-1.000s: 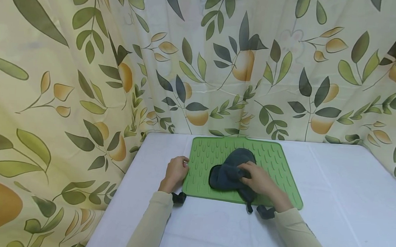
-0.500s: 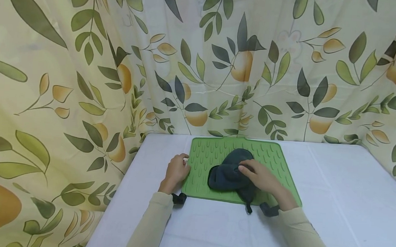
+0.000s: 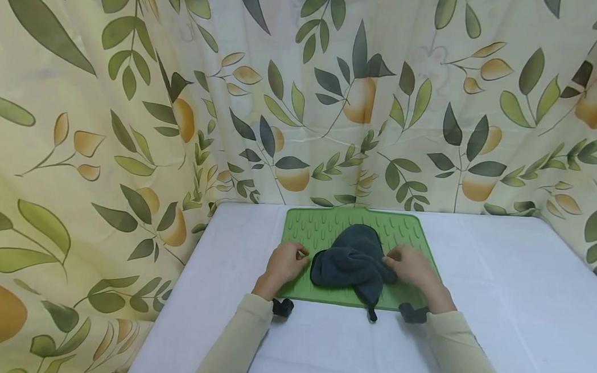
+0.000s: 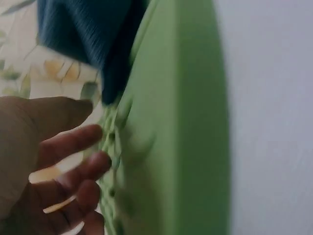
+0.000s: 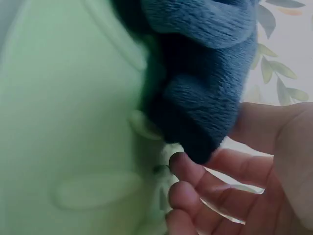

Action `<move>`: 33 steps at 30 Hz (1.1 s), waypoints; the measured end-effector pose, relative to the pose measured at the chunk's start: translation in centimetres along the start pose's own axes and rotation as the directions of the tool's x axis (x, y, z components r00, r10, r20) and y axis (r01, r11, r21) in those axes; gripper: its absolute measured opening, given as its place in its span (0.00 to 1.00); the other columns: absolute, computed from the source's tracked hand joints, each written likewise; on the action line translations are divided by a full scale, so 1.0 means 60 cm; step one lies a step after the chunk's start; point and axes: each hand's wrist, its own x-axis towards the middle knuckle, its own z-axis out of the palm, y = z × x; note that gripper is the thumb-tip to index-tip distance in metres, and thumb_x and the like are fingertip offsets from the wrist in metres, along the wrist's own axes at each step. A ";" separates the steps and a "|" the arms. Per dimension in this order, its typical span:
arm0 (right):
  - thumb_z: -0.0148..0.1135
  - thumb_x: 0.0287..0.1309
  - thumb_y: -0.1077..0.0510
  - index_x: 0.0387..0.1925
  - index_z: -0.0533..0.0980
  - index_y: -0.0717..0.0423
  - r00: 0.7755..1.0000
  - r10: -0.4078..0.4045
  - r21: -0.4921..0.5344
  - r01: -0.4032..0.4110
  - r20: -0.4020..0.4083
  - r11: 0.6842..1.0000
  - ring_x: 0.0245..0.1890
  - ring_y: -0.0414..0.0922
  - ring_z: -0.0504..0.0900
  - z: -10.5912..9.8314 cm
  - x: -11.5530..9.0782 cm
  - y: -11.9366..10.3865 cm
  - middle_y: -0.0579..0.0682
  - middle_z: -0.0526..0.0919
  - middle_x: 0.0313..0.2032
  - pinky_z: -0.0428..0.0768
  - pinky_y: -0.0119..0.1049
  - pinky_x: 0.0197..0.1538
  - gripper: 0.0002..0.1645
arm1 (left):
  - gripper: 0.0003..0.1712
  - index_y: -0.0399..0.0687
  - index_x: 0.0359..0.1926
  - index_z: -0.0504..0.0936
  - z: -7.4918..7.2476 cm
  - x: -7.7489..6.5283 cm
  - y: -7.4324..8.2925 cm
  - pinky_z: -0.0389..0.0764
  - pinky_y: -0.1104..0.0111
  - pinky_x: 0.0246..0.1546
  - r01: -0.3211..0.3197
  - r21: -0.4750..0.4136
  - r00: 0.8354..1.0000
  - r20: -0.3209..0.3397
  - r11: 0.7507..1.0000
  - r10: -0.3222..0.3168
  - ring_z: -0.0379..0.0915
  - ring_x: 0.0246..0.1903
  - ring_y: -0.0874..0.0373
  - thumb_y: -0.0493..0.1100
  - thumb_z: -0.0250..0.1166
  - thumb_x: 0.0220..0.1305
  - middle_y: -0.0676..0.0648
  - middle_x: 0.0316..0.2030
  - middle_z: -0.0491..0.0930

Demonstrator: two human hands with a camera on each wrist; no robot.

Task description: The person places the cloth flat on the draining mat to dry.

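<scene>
A dark blue, fluffy hand towel (image 3: 352,261) with black edging lies rumpled on a green ridged drying mat (image 3: 297,289). Its hanging loop (image 3: 372,315) pokes past the mat's front edge. At the towel's right side is my right hand (image 3: 415,269), thumb and forefinger right at the fabric; in the right wrist view the towel (image 5: 210,88) covers their tips, so I cannot tell if they pinch it. My left hand (image 3: 284,265) hovers over the mat's left part, just beside the towel, with loosely bent fingers (image 4: 83,169) and nothing in them.
Under the mat is a table with a white cloth (image 3: 497,301). A curtain (image 3: 263,93) with leaves and fruit hangs behind and to the left. Black wrist straps (image 3: 413,313) hang below both hands.
My right hand has drawn back to the right from the towel's middle, and a fold of the towel now spreads further right. My left hand has come right, from the mat's left edge towards the towel.
</scene>
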 end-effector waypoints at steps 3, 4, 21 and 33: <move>0.58 0.64 0.52 0.49 0.77 0.69 0.998 0.027 -0.005 -0.026 0.060 1.000 0.39 0.55 0.82 0.006 0.002 0.003 0.65 0.83 0.42 0.79 0.48 0.41 0.24 | 0.17 0.51 0.45 0.86 0.011 -0.003 0.015 0.79 0.63 0.43 -0.047 0.111 0.999 0.012 0.993 0.046 0.80 0.45 0.54 0.54 0.67 0.60 0.50 0.41 0.85; 0.58 0.63 0.52 0.50 0.76 0.70 0.997 0.035 0.002 -0.035 0.071 0.999 0.39 0.55 0.83 0.008 0.003 0.004 0.65 0.83 0.42 0.80 0.48 0.40 0.25 | 0.18 0.51 0.46 0.86 0.014 -0.004 0.020 0.79 0.62 0.47 -0.056 0.142 0.998 0.011 0.988 0.055 0.79 0.48 0.52 0.54 0.67 0.60 0.50 0.43 0.85; 0.59 0.63 0.53 0.59 0.68 0.71 0.987 0.157 0.176 -0.161 0.036 0.971 0.45 0.60 0.77 0.006 0.009 0.016 0.70 0.76 0.48 0.77 0.46 0.40 0.30 | 0.07 0.50 0.34 0.84 0.015 -0.007 0.028 0.72 0.73 0.24 -0.001 0.016 0.999 -0.037 1.000 0.002 0.72 0.23 0.66 0.48 0.67 0.61 0.55 0.24 0.80; 0.57 0.64 0.52 0.59 0.68 0.71 0.979 0.204 0.211 -0.200 0.000 0.957 0.48 0.61 0.76 -0.024 0.002 0.044 0.70 0.75 0.50 0.76 0.46 0.43 0.30 | 0.07 0.50 0.32 0.83 -0.014 0.002 -0.003 0.72 0.69 0.21 0.134 -0.135 0.983 -0.104 0.982 -0.148 0.76 0.22 0.62 0.48 0.67 0.60 0.53 0.25 0.84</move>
